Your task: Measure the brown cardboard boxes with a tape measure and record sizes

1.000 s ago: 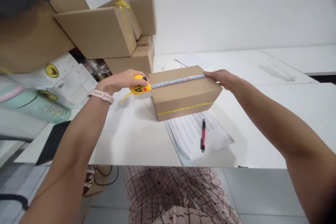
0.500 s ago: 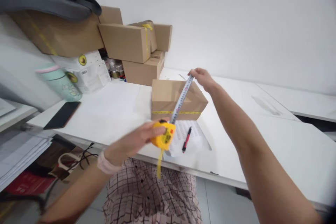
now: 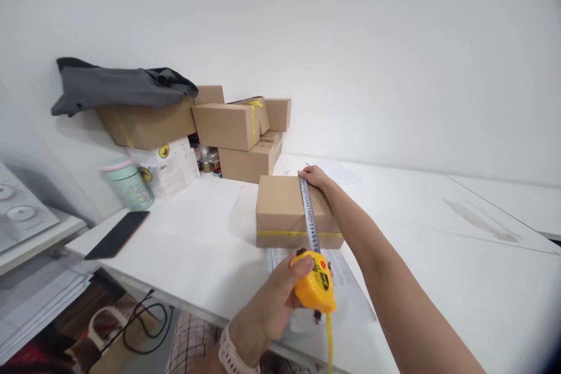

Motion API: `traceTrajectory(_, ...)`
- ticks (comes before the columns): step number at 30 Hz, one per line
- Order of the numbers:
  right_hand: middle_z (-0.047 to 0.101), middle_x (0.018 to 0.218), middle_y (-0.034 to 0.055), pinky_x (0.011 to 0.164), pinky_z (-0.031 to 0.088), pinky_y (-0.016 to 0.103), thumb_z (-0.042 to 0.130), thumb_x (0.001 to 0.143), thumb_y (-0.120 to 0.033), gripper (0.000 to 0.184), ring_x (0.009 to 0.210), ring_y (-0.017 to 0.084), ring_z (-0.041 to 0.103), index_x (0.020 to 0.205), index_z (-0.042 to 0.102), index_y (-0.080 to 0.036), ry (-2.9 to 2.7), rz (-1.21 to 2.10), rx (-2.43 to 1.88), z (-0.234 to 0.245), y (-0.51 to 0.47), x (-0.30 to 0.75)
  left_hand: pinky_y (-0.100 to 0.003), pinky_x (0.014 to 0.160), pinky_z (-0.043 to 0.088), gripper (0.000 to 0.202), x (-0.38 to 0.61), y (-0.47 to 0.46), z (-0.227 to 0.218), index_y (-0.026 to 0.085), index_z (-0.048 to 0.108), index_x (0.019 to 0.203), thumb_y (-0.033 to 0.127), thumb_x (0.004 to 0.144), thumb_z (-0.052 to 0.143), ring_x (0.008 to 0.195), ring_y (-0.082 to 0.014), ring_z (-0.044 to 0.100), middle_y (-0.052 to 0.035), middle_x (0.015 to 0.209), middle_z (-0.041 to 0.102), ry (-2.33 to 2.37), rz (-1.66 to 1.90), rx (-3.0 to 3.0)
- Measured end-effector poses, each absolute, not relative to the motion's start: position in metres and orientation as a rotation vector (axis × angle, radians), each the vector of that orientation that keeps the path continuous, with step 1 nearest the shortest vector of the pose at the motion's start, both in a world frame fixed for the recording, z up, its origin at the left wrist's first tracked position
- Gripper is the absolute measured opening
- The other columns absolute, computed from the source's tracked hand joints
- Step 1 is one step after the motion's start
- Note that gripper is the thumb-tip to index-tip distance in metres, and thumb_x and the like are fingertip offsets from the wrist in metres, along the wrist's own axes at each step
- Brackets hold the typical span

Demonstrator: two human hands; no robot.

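Observation:
My left hand is wrapped round the yellow case of a tape measure, in front of a closed cardboard box with yellow tape along its side. The blade runs out from the case, over the box top to the far edge. There my right hand pinches the blade's end against the box's far edge. A yellow strap hangs from the case. Under the case and box lie printed sheets. The pen on them is mostly hidden behind the case and my hand.
Cardboard boxes are stacked at the back left, beside a dark grey cloth or bag. A mint tumbler and a black phone-like slab stand and lie at the left. Below the table edge are a bag and a black cable.
Both hands have shifted the tape measure so that its blade now lies across the box top, where before it was held slanting above. The head view has tilted up.

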State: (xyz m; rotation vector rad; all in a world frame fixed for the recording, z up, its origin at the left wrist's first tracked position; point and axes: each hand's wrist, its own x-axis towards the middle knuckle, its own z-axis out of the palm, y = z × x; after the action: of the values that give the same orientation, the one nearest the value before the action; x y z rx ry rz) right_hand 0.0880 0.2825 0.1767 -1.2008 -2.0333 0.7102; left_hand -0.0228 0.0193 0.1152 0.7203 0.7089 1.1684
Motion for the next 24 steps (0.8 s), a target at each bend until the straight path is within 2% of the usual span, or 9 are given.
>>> traceTrajectory(3, 0.064, 0.075, 0.0017, 0.069, 0.043, 0.034, 0.059, 0.084, -0.054, 0.03, 0.07, 0.02, 0.055, 0.083, 0.061, -0.024, -2.046, 0.823, -1.254, 0.175, 0.287, 0.09, -0.032, 0.076, 0.056, 0.047, -0.014, 0.016, 0.115, 0.019, 0.066, 0.106, 0.055, 0.079, 0.078, 0.087, -0.02, 0.066, -0.0075, 0.097, 0.069, 0.698, 1.155, 0.687)
traceTrajectory(7, 0.065, 0.077, 0.0012, 0.069, 0.043, 0.034, 0.063, 0.081, -0.051, 0.027, 0.071, 0.02, 0.055, 0.084, 0.062, -0.024, -2.023, 0.889, -1.344, 0.176, 0.285, 0.09, -0.034, 0.077, 0.056, 0.051, -0.005, 0.011, 0.121, 0.02, 0.063, 0.105, 0.057, 0.074, 0.08, 0.094, -0.0232, 0.066, -0.0087, 0.102, 0.067, 0.681, 1.125, 0.661)
traceTrajectory(11, 0.068, 0.086, 0.0009, 0.068, 0.044, 0.032, 0.054, 0.086, -0.058, 0.034, 0.073, 0.019, 0.057, 0.097, 0.064, -0.027, -1.93, 0.961, -1.267, 0.169, 0.259, 0.098, -0.033, 0.077, 0.056, 0.054, 0.0, 0.011, 0.119, 0.019, 0.059, 0.108, 0.057, 0.075, 0.079, 0.098, -0.024, 0.065, -0.01, 0.108, 0.065, 0.719, 1.128, 0.651)
traceTrajectory(15, 0.069, 0.091, 0.0004, 0.07, 0.046, 0.031, 0.047, 0.089, -0.063, 0.041, 0.077, 0.019, 0.059, 0.105, 0.064, -0.03, -1.884, 0.997, -1.165, 0.164, 0.231, 0.106, -0.032, 0.078, 0.055, 0.054, 0.002, 0.016, 0.118, 0.018, 0.059, 0.107, 0.059, 0.077, 0.077, 0.096, -0.0228, 0.065, -0.0092, 0.105, 0.065, 0.748, 1.121, 0.688)
traceTrajectory(18, 0.071, 0.094, 0.0021, 0.078, 0.048, 0.035, 0.051, 0.09, -0.063, 0.042, 0.084, 0.022, 0.062, 0.107, 0.065, -0.028, -1.905, 0.976, -1.165, 0.173, 0.236, 0.103, -0.032, 0.077, 0.055, 0.051, -0.005, 0.016, 0.123, 0.018, 0.06, 0.105, 0.058, 0.079, 0.076, 0.092, -0.0218, 0.067, -0.0081, 0.102, 0.067, 0.769, 1.103, 0.729)
traceTrajectory(20, 0.073, 0.104, 0.0058, 0.086, 0.049, 0.039, 0.054, 0.09, -0.062, 0.042, 0.094, 0.025, 0.064, 0.108, 0.066, -0.026, -1.891, 0.947, -1.196, 0.181, 0.253, 0.104, -0.033, 0.078, 0.056, 0.049, -0.016, 0.01, 0.125, 0.02, 0.059, 0.107, 0.054, 0.078, 0.077, 0.09, -0.022, 0.068, -0.0075, 0.103, 0.068, 0.777, 1.117, 0.757)
traceTrajectory(24, 0.068, 0.128, 0.0133, 0.104, 0.046, 0.044, 0.037, 0.098, -0.063, 0.054, 0.119, 0.027, 0.061, 0.121, 0.063, -0.023, -1.664, 0.899, -1.217, 0.181, 0.285, 0.136, -0.033, 0.072, 0.059, 0.064, -0.054, -0.007, 0.12, 0.022, 0.053, 0.12, 0.045, 0.07, 0.085, 0.085, -0.0225, 0.07, -0.0076, 0.104, 0.069, 0.91, 1.253, 0.882)
